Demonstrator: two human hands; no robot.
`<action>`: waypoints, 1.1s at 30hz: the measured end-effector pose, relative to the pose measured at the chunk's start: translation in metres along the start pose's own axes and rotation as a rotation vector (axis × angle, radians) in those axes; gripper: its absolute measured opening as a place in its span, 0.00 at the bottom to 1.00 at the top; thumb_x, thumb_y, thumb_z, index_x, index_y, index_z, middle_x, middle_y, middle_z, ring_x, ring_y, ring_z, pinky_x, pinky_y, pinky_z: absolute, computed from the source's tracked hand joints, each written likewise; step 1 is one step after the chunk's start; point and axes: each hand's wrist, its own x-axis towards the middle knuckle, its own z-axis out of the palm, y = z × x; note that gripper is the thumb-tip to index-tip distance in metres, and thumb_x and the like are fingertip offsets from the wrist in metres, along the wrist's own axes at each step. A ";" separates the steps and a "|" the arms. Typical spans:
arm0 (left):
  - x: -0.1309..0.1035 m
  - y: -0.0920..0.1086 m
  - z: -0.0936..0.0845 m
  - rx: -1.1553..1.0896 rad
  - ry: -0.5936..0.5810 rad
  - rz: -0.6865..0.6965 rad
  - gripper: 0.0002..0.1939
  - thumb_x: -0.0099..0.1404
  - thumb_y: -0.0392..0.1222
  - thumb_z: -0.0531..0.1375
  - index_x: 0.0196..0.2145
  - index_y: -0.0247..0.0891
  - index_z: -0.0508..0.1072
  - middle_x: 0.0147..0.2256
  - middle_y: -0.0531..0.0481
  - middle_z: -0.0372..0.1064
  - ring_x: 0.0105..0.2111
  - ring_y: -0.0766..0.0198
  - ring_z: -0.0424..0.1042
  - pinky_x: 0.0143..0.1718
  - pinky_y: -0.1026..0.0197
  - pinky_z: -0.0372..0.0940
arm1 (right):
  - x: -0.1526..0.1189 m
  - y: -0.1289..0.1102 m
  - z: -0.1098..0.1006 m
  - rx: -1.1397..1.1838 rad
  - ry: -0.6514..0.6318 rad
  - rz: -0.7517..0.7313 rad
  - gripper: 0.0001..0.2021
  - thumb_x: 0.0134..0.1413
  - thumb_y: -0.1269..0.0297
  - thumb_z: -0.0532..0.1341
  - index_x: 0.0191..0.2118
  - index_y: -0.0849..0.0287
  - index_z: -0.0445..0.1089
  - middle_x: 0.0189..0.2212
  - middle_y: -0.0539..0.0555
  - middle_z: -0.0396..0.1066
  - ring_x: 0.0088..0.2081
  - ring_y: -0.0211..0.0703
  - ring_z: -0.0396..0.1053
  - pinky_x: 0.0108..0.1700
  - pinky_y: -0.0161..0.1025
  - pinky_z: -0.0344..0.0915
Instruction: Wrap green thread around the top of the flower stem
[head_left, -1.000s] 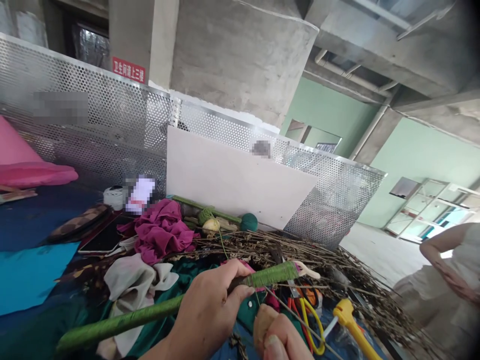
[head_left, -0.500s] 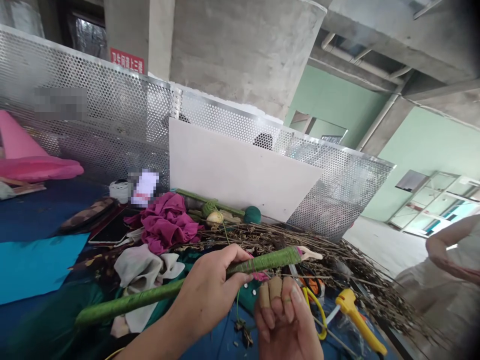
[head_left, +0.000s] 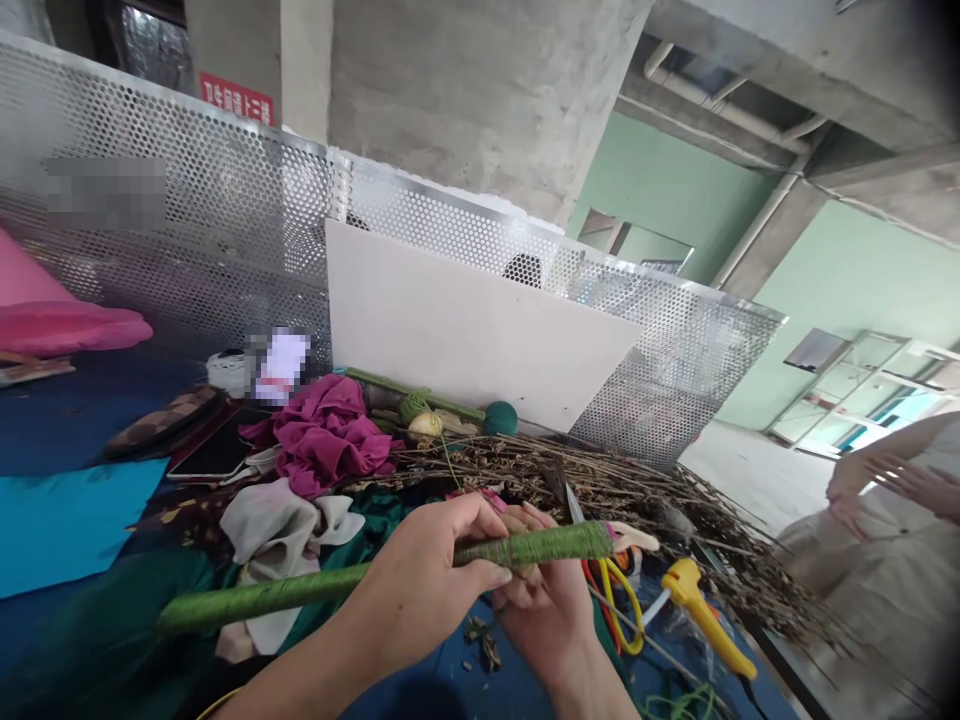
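My left hand [head_left: 431, 575] is closed around a stick wrapped in green thread [head_left: 559, 545], thumb and fingers pinching it near the middle. The stick lies at a slant, its thicker wrapped end to the right, where a pale bare tip [head_left: 634, 540] and a bit of magenta show. My right hand [head_left: 547, 610] is under and behind the stick, palm up, with its fingers curled and partly hidden by it. What those fingers hold, if anything, cannot be made out. A green thread [head_left: 450, 460] runs down from a yarn ball [head_left: 415, 404] behind toward my hands.
Dried stalks [head_left: 517, 460] lie behind my hands. A yellow glue gun [head_left: 705, 615] and yellow-handled scissors [head_left: 626, 610] are on the right. Magenta cloth [head_left: 330, 435], white cloth [head_left: 262, 525] and a blue sheet [head_left: 67, 525] lie left. Another person [head_left: 892, 520] is at far right.
My right hand has moved up from in front of and below the stick to behind it. My left hand keeps its grip. The other person's hands have shifted.
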 end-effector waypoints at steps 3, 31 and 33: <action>0.001 -0.002 0.004 0.021 -0.032 -0.017 0.06 0.55 0.33 0.57 0.31 0.40 0.70 0.33 0.53 0.75 0.35 0.59 0.72 0.38 0.62 0.62 | 0.005 -0.010 0.000 0.044 -0.101 0.040 0.23 0.49 0.65 0.63 0.22 0.54 0.43 0.16 0.39 0.39 0.17 0.29 0.31 0.13 0.26 0.37; 0.006 -0.013 0.012 0.039 -0.211 -0.144 0.13 0.56 0.35 0.57 0.40 0.37 0.72 0.31 0.53 0.76 0.31 0.62 0.71 0.34 0.64 0.60 | 0.009 -0.043 -0.018 -0.467 -0.222 0.027 0.16 0.43 0.57 0.72 0.19 0.64 0.71 0.24 0.48 0.65 0.21 0.27 0.56 0.21 0.27 0.53; 0.006 -0.013 0.014 0.018 -0.236 -0.171 0.14 0.56 0.36 0.57 0.42 0.37 0.73 0.31 0.52 0.76 0.29 0.64 0.71 0.32 0.65 0.61 | 0.012 -0.042 -0.022 -0.518 -0.262 0.053 0.16 0.42 0.55 0.71 0.20 0.64 0.73 0.16 0.43 0.56 0.16 0.26 0.45 0.17 0.27 0.45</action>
